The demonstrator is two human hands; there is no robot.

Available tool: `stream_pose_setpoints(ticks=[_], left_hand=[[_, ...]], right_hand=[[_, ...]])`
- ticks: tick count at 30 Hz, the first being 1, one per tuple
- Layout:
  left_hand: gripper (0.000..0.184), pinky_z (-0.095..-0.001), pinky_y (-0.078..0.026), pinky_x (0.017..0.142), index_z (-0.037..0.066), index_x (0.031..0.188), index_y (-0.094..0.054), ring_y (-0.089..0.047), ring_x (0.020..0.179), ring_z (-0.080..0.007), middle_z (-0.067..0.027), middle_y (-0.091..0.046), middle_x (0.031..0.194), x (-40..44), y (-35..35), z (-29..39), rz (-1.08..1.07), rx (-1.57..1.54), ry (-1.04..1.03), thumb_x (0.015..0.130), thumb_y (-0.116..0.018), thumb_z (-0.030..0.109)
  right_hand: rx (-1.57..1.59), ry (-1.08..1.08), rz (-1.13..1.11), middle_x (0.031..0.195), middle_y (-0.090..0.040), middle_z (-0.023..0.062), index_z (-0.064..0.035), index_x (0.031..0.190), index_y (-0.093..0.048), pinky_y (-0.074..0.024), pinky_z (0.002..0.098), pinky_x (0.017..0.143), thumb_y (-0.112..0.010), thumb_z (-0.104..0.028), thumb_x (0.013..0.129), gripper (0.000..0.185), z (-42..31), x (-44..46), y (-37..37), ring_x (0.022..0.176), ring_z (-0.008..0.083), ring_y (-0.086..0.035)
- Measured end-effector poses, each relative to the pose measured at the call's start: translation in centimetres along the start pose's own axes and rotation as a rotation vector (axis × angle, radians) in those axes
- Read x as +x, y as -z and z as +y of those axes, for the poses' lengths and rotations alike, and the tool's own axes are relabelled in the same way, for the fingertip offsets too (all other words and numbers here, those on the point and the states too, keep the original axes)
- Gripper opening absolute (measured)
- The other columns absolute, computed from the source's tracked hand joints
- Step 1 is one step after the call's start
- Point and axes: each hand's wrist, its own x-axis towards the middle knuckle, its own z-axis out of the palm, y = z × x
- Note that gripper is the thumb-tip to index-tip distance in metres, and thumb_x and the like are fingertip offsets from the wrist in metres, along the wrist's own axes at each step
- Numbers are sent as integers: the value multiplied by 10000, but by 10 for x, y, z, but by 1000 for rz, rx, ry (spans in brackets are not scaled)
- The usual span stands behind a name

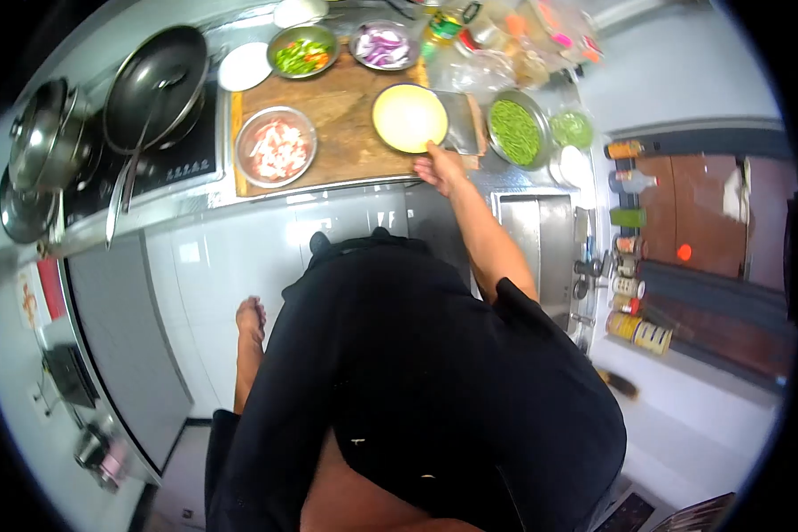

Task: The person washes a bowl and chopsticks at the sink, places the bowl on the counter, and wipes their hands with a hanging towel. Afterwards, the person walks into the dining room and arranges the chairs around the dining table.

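My right hand (440, 168) is at the lower edge of a yellow plate (410, 119), with its thumb on the rim and its fingers below. The plate is over the right part of a wooden cutting board (346, 120), beside a broad metal blade (460, 122). My left hand (251, 312) hangs low beside my body, away from the counter, its fingers curled; whether it holds anything is too small to make out. A metal bowl of sliced meat (277, 147) sits on the board's left part.
Bowls of chopped peppers (301, 55), sliced onion (384, 46) and cut green vegetables (516, 131) surround the board. A black wok (156, 87) is on the cooktop (182, 164) at left. Right of the board are a sink (541, 253) and plastic bags (479, 75).
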Motion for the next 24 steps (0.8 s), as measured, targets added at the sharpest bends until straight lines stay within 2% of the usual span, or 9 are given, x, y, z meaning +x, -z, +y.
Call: stream_pose_setpoints(ticks=[3,5,6,8,9,10,15,20,24], left_hand=[[182,-246,-301,340,94,816,-542,-419,407,-118,-19,-463,541,28,27,-49,-87,241,-266,870,-478,256],[269,-301,-405,475,57,796,-583,-509,530,-166,-44,-541,594,59,48,-73,-67,682,-165,878,-457,280],[280,-322,-435,553,27,834,-595,-535,600,-187,-65,-574,629,63,55,-92,64,1226,-598,880,-475,275],[280,-321,-435,553,27,834,-595,-534,599,-187,-66,-574,629,52,50,-85,24,1108,-437,880,-476,276],[280,-321,-435,553,26,835,-595,-534,598,-186,-66,-574,629,45,42,-78,6,978,-349,881,-477,276],[280,-321,-436,552,26,835,-595,-534,597,-186,-66,-574,629,40,32,-70,0,855,-273,881,-478,276],[281,-319,-436,551,25,836,-596,-533,594,-186,-68,-573,629,15,-23,-24,-53,473,-204,882,-481,277],[281,-318,-437,550,24,837,-597,-532,590,-185,-69,-573,629,-6,-76,12,-105,370,-250,883,-484,278],[282,-317,-437,549,23,838,-597,-531,588,-185,-70,-573,629,-22,-103,23,-112,340,-279,884,-487,278]], right_hand=[[16,39,-34,953,-635,212,53,1083,-503,-556,306,638,-550,-331,896,430,3,19,-4,771,238,-655],[32,41,-20,942,-636,221,38,1130,-486,-562,310,623,-545,-250,900,373,-1,14,-9,788,252,-663],[-5,54,0,918,-642,214,47,1146,-478,-560,296,570,-538,-219,899,367,2,22,-12,757,241,-671],[-15,108,8,774,-656,181,94,1102,-503,-528,267,440,-530,-146,875,331,3,21,-13,611,227,-668],[-1,180,41,700,-638,200,107,906,-574,-525,298,432,-516,-124,832,249,8,21,-11,546,219,-648],[-32,178,46,706,-640,204,127,877,-580,-523,295,429,-513,-99,810,244,6,11,-6,537,212,-645],[-39,286,-113,800,-638,161,95,1000,-565,-501,271,469,-544,-147,823,301,8,-44,41,558,186,-631],[34,304,-56,836,-638,165,99,1037,-544,-502,263,464,-530,-156,840,322,17,-65,108,567,191,-639],[239,381,129,798,-639,189,130,1036,-527,-528,272,461,-521,-160,878,330,5,-49,212,599,232,-665]])
